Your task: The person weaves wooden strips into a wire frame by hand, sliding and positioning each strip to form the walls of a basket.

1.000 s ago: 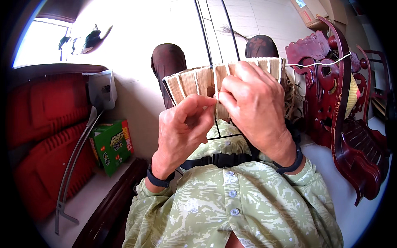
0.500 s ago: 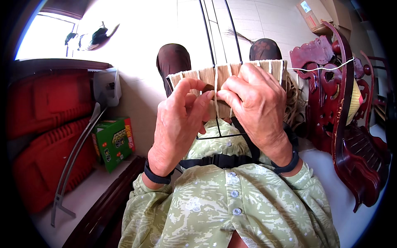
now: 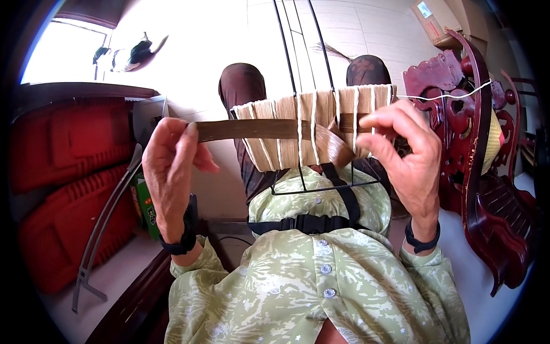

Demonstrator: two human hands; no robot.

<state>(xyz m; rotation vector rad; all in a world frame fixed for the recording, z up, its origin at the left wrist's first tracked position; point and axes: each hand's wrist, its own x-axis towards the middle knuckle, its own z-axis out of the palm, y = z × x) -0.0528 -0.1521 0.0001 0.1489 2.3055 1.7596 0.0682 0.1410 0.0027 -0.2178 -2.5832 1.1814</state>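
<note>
A flat brown strip (image 3: pixel 252 130) stretches across a fan-shaped beige woven panel (image 3: pixel 289 150), which has white cords (image 3: pixel 314 129) running down it. My left hand (image 3: pixel 175 157) pinches the strip's left end, well out past the panel's edge. Toward the panel's right side, the strip folds over into a glossy loop (image 3: pixel 338 150). My right hand (image 3: pixel 404 152) has its fingertips at the strip's right part, with a small gap showing between thumb and forefinger. The panel is on a black wire frame (image 3: pixel 326 188) that rises between my knees.
A carved dark red wooden chair (image 3: pixel 478 143) stands at right, with a white cord (image 3: pixel 444 96) running to it from the panel. Cardboard boxes (image 3: pixel 438 23) sit at far right. At left are red plastic cases (image 3: pixel 66 155), a curved grey metal bar (image 3: pixel 106 229) and a green box (image 3: pixel 146 209).
My hands have spread apart from the panel's middle, the left going far left and the right going right. The brown strip now lies drawn out across the panel.
</note>
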